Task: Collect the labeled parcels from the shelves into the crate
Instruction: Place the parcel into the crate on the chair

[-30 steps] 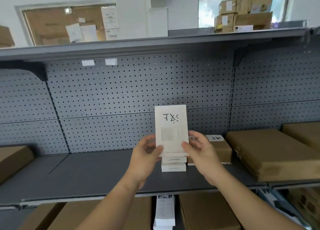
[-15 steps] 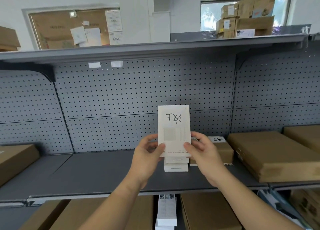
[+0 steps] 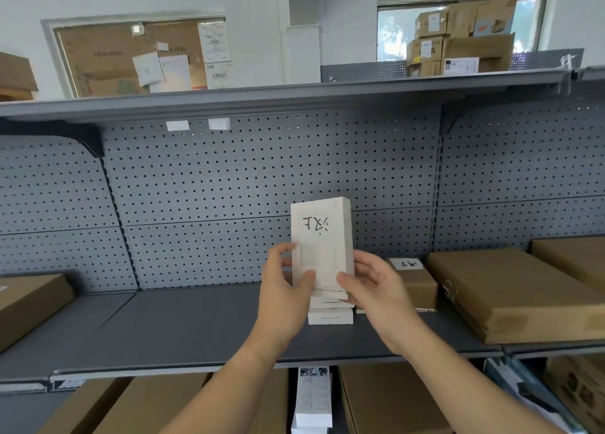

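Observation:
I hold a flat white parcel [image 3: 322, 237] upright above the grey shelf [image 3: 183, 329], its face with black handwriting turned toward me. My left hand [image 3: 284, 289] grips its lower left edge, thumb on the front. My right hand [image 3: 376, 286] grips its lower right edge the same way. Under the parcel, two more white boxes [image 3: 330, 316] lie stacked on the shelf. Right of them stands a small brown box with a handwritten white label [image 3: 409, 265] on top. No crate is in view.
Large flat brown cartons [image 3: 510, 293] fill the shelf's right side, and another carton [image 3: 29, 302] lies at the far left. A grey pegboard [image 3: 262, 178] backs the shelf. The lower shelf holds brown cartons [image 3: 386, 401] and white boxes [image 3: 312, 401].
The parcel stays in both hands in much the same pose. The view has tilted up a little, so the hands and shelf sit slightly lower in frame.

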